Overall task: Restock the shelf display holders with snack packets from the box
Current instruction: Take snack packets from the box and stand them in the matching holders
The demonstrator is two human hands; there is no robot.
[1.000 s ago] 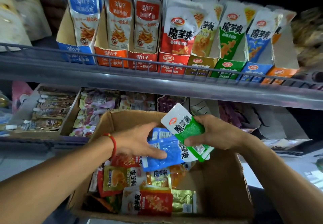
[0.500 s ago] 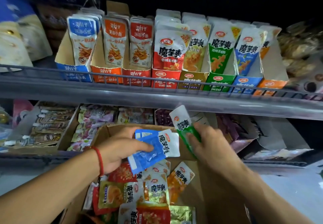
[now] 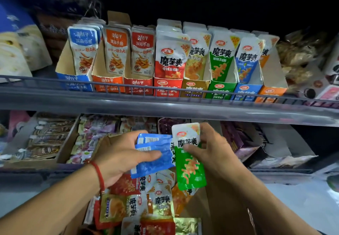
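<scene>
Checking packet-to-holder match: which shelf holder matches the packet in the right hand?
The green holder, third from the right end; it alone matches the green packet gripped by the right hand.

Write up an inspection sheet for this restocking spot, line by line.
Surface: grey upper shelf with a wire front rail; a lower shelf beneath it.
Job's things: cardboard box holds mixed loose packets; eight display holders stand in a row, all showing packets.
Clutter: trays of other snacks on the lower shelf; torn cartons at right.
Grippers: left hand holds blue packets; right hand pinches a green packet upright above the box.
Cables: nothing seen.
Surroundings: dark above the shelf; large bags at both ends.
</scene>
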